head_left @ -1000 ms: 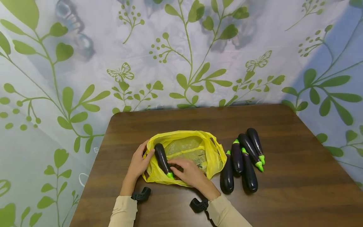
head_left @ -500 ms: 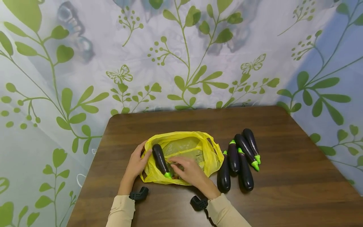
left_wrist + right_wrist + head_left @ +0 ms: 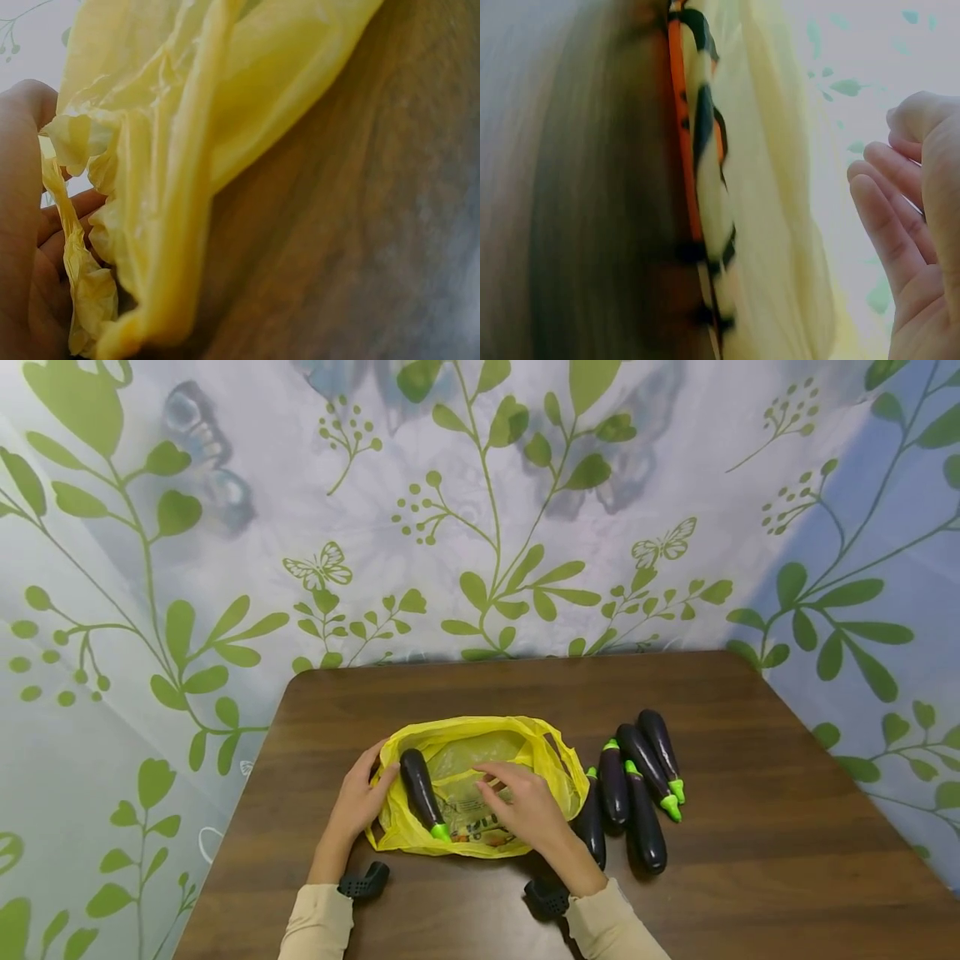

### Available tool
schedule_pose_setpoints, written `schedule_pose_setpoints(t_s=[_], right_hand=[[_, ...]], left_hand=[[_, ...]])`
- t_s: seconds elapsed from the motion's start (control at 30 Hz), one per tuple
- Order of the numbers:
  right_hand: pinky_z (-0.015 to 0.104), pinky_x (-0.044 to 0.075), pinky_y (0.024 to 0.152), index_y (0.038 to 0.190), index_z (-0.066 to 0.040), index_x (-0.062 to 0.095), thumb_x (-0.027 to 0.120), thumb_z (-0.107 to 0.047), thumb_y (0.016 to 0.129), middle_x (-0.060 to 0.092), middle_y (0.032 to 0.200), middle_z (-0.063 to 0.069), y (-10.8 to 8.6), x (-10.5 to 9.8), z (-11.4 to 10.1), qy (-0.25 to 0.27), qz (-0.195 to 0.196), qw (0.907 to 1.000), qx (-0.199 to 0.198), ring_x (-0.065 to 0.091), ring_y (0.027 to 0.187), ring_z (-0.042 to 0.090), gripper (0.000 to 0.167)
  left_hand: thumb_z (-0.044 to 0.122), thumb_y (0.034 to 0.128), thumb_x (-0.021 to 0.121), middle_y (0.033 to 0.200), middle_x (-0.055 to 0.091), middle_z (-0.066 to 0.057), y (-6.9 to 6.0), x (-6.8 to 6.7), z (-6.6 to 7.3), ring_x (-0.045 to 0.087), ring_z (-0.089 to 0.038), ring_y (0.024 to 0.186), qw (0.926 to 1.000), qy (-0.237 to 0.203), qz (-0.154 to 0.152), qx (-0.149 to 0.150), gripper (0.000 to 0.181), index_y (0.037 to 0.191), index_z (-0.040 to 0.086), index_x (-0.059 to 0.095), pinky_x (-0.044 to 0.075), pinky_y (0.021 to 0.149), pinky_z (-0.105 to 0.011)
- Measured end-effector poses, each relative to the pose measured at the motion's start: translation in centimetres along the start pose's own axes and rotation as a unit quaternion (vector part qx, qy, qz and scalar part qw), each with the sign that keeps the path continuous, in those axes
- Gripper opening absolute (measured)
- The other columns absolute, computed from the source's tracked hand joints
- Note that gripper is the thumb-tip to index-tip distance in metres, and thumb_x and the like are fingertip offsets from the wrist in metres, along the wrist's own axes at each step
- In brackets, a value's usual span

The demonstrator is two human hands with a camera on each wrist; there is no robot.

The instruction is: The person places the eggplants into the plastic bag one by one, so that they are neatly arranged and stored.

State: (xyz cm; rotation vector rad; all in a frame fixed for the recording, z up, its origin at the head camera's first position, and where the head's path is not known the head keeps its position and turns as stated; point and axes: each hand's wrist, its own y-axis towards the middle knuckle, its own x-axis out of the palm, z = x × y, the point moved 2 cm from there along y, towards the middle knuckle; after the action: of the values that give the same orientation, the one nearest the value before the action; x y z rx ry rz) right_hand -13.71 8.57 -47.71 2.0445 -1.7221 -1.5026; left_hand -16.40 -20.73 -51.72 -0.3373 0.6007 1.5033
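Note:
A yellow plastic bag (image 3: 468, 850) lies with its mouth spread wide on the table. Inside it, along the left, rests one eggplant (image 3: 420, 785) with its green stem end toward the person. My left hand (image 3: 358, 800) holds the bag's left rim, the thumb inside and the fingers outside. In the left wrist view, crumpled yellow plastic (image 3: 165, 225) lies against that hand (image 3: 22, 232). Above the bag's mouth hovers my right hand (image 3: 528, 806), its fingers loosely bent and holding nothing; the right wrist view shows the same hand (image 3: 911, 232) beside the bag (image 3: 772, 187).
Several eggplants (image 3: 645, 822) with green stem ends lie grouped on the brown wooden table (image 3: 750, 860), just right of the bag. One of them is partly hidden by the bag and right arm. A leaf-patterned curtain (image 3: 420, 527) hangs behind the table.
My right hand has moved away from the eggplant in the bag, to the right and up. The left hand stays at the bag's rim. The view has shifted slightly.

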Motion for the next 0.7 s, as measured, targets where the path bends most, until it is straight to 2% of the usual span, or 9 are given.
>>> schedule_pose_setpoints(t_s=[0.3, 0.5, 0.7], right_hand=[[0.031, 0.063, 0.070, 0.124, -0.015, 0.074, 0.079, -0.010, 0.091, 0.076, 0.115, 0.007, -0.5, -1.9, 0.4, -0.007, 0.021, 0.9997, 0.011, 0.073, 0.089, 0.014, 0.034], [0.039, 0.063, 0.070, 0.124, -0.013, 0.074, 0.079, -0.008, 0.090, 0.076, 0.112, 0.009, -0.4, -3.7, 0.6, -0.017, 0.045, 0.9988, 0.010, 0.072, 0.088, 0.017, 0.035], [0.035, 0.063, 0.070, 0.121, -0.009, 0.075, 0.081, -0.005, 0.087, 0.077, 0.108, 0.010, -0.3, -5.4, 1.5, -0.048, 0.081, 0.9956, 0.007, 0.073, 0.085, 0.018, 0.035]], left_hand=[[0.038, 0.1059, 0.059, 0.152, 0.051, -0.018, -0.2, -0.2, -0.1, 0.051, -0.040, 0.138, 0.9999, 0.008, 0.005, 0.006, 0.057, 0.154, 0.009, 0.046, 0.041, 0.113, -0.060], [0.038, 0.1060, 0.059, 0.152, 0.052, -0.017, -0.2, 0.0, -0.1, 0.051, -0.038, 0.138, 0.9999, 0.004, 0.005, 0.010, 0.057, 0.154, 0.010, 0.046, 0.042, 0.114, -0.059], [0.038, 0.1059, 0.059, 0.151, 0.052, -0.017, 0.0, 0.0, 0.0, 0.051, -0.038, 0.138, 0.9999, 0.007, 0.005, 0.005, 0.058, 0.154, 0.010, 0.046, 0.042, 0.114, -0.059]])
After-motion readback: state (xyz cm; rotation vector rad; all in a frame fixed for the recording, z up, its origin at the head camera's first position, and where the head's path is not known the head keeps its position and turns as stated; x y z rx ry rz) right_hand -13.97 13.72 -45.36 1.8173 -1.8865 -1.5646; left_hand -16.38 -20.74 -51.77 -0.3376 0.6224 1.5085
